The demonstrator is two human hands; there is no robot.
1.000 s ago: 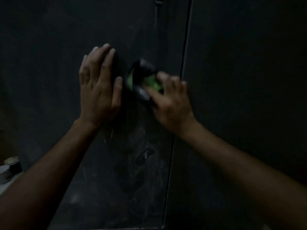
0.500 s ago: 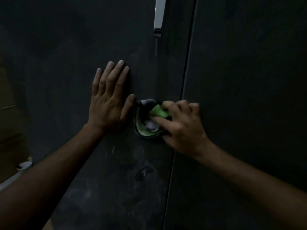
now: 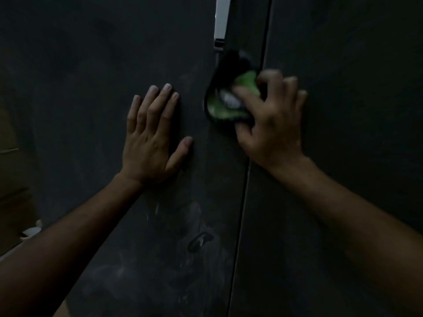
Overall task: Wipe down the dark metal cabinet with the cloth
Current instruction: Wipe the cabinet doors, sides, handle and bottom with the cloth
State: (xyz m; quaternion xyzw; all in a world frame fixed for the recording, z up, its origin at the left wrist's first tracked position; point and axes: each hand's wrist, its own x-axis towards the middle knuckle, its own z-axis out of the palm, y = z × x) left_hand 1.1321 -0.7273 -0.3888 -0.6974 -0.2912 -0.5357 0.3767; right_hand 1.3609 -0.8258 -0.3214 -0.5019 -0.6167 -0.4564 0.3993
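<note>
The dark metal cabinet [image 3: 91,76] fills the view, its two doors meeting at a vertical seam right of centre. My left hand [image 3: 152,133] lies flat on the left door with fingers straight and spread. My right hand [image 3: 272,124], blurred, grips a bunched green, black and white cloth [image 3: 226,104] and presses it against the left door beside the seam. Pale dusty smears mark the door below my left hand.
A shiny metal handle [image 3: 220,21] runs down the left door just above the cloth. A small dark keyhole cover [image 3: 199,241] sits low on that door. At the far left, brown boxes [image 3: 13,179] and a pale round object [image 3: 32,232] stand beside the cabinet.
The cloth and my right hand have moved up the door toward the handle after first dropping lower. My left hand has stayed flat on the door.
</note>
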